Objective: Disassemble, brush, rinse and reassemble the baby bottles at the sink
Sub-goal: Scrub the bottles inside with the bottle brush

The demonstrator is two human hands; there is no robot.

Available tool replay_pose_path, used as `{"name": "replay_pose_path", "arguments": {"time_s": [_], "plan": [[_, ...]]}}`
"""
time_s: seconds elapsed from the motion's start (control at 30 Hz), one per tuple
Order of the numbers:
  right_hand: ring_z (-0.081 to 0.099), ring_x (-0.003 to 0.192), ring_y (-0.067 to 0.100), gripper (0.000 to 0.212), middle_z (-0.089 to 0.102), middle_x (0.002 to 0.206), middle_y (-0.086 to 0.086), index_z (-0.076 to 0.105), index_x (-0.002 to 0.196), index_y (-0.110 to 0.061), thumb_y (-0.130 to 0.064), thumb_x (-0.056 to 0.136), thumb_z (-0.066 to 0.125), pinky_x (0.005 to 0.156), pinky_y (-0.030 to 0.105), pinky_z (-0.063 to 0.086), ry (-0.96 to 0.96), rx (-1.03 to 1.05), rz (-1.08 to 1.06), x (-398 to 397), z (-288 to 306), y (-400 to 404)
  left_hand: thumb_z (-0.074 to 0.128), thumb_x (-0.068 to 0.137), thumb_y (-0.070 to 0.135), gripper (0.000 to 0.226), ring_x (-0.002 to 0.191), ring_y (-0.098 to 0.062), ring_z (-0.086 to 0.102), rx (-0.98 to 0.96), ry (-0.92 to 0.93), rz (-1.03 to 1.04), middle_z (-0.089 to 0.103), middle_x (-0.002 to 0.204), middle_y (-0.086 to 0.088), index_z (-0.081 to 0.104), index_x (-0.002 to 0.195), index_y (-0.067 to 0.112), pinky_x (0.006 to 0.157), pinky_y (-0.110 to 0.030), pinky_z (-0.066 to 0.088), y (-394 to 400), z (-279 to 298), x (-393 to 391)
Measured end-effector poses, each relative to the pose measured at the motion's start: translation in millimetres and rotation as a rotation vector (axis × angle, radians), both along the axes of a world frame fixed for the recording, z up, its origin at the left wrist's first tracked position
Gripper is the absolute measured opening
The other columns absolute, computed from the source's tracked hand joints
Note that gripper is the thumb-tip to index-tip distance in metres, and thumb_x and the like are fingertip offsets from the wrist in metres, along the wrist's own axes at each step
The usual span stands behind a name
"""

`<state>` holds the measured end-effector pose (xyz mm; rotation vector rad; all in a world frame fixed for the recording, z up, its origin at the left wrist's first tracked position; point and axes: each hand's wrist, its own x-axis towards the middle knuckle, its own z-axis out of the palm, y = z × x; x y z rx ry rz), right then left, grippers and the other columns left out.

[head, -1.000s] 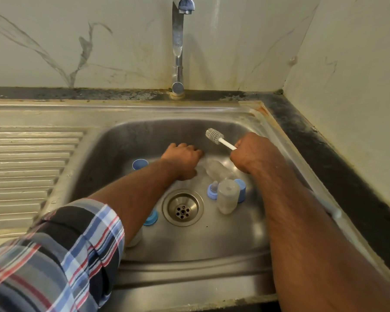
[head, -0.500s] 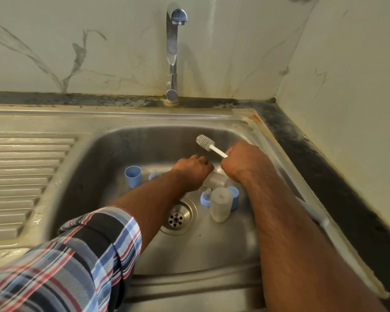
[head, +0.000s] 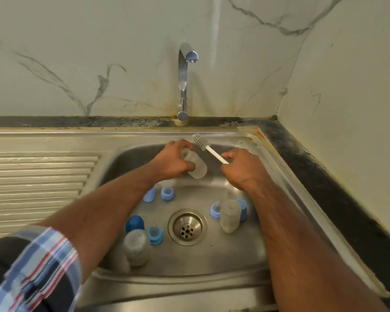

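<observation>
Left hand grips 1 frosted clear plastic bottle; right hand grips 1 white-handled grey brush. In the steel sink, 2 more bottles stand at 4 and 7 o'clock.

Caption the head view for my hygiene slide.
Left hand holds a bottle, right hand a brush, over the sink.

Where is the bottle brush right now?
The bottle brush is in the right hand, bristles raised beside the bottle in the left hand.

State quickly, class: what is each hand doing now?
Left hand: fingers gripping a bottle.
Right hand: fingers gripping the brush handle.
</observation>
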<state>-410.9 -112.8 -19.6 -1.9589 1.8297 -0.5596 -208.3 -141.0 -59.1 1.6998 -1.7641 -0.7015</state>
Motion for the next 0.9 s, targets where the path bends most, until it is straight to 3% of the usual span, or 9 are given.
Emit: {"name": "replay_pose_path", "arguments": {"time_s": [0.07,0.17,0.23,0.37,0.47,0.57,0.63,0.77,0.9], "plan": [[0.066,0.074,0.020,0.030,0.067,0.078,-0.003,0.072,0.111,-0.030,-0.015,0.087,0.061,0.079,0.040,0.059,-0.036,-0.027,0.036,7,3,6,0.081,0.067,0.021,0.055,0.094,-0.021,0.065,-0.027,0.159,0.086,0.064,0.113,-0.006,0.061,0.117,0.021,0.081,-0.035,0.059,17,15,11],[0.066,0.073,0.018,0.029,0.066,0.075,-0.005,0.072,0.112,-0.031,-0.017,0.088,0.060,0.079,0.041,0.058,-0.013,-0.076,0.082,17,5,14,0.076,0.080,0.006,0.043,0.084,-0.011,0.062,-0.046,0.271,0.185,0.065,0.100,0.000,0.059,0.119,0.015,0.071,-0.023,0.052,40,24,24],[0.064,0.071,0.016,0.027,0.067,0.076,-0.006,0.071,0.111,-0.031,-0.020,0.091,0.058,0.076,0.039,0.058,0.021,-0.114,0.108,20,5,18,0.077,0.082,0.011,0.044,0.090,-0.012,0.064,-0.082,0.302,0.239,0.066,0.100,0.005,0.058,0.120,0.022,0.074,-0.023,0.052,53,21,28],[0.061,0.074,0.013,0.025,0.065,0.082,-0.006,0.067,0.119,-0.029,-0.031,0.099,0.052,0.071,0.031,0.050,-0.010,-0.150,0.143,27,5,24,0.080,0.082,0.033,0.051,0.091,-0.017,0.065,-0.170,0.144,0.324,0.064,0.103,0.011,0.056,0.126,0.032,0.082,-0.040,0.058,75,11,30],[0.062,0.086,0.016,0.029,0.068,0.096,-0.006,0.063,0.128,-0.033,-0.036,0.102,0.050,0.079,0.032,0.049,-0.009,-0.135,0.173,31,5,28,0.078,0.084,0.040,0.042,0.087,-0.016,0.066,-0.228,0.070,0.312,0.066,0.101,0.012,0.057,0.121,0.038,0.079,-0.040,0.059,80,10,26],[0.063,0.094,0.016,0.032,0.070,0.110,-0.005,0.061,0.132,-0.034,-0.035,0.101,0.051,0.089,0.034,0.051,0.009,-0.120,0.189,32,4,31,0.072,0.091,0.015,0.041,0.074,-0.017,0.072,-0.175,0.395,0.281,0.070,0.099,0.001,0.057,0.120,0.040,0.067,-0.039,0.064,77,13,22],[0.063,0.092,0.015,0.032,0.071,0.110,-0.006,0.062,0.132,-0.033,-0.035,0.101,0.053,0.088,0.032,0.051,0.013,-0.125,0.183,32,3,31,0.072,0.089,0.005,0.046,0.083,-0.020,0.072,-0.121,0.535,0.231,0.068,0.103,-0.004,0.059,0.122,0.035,0.075,-0.040,0.065,76,11,22],[0.063,0.082,0.010,0.033,0.071,0.099,-0.008,0.062,0.131,-0.033,-0.033,0.099,0.054,0.077,0.028,0.049,0.016,-0.135,0.187,30,2,29,0.072,0.093,0.025,0.029,0.100,-0.027,0.071,0.006,0.747,0.215,0.067,0.115,-0.007,0.064,0.121,0.031,0.090,-0.043,0.061,73,10,30],[0.062,0.077,0.007,0.034,0.069,0.092,-0.011,0.062,0.131,-0.034,-0.035,0.099,0.053,0.076,0.029,0.052,0.006,-0.129,0.182,30,1,27,0.056,0.104,0.032,0.018,0.102,-0.034,0.071,0.017,0.942,0.350,0.069,0.119,-0.013,0.072,0.107,0.024,0.087,-0.045,0.061,69,9,42]]}}
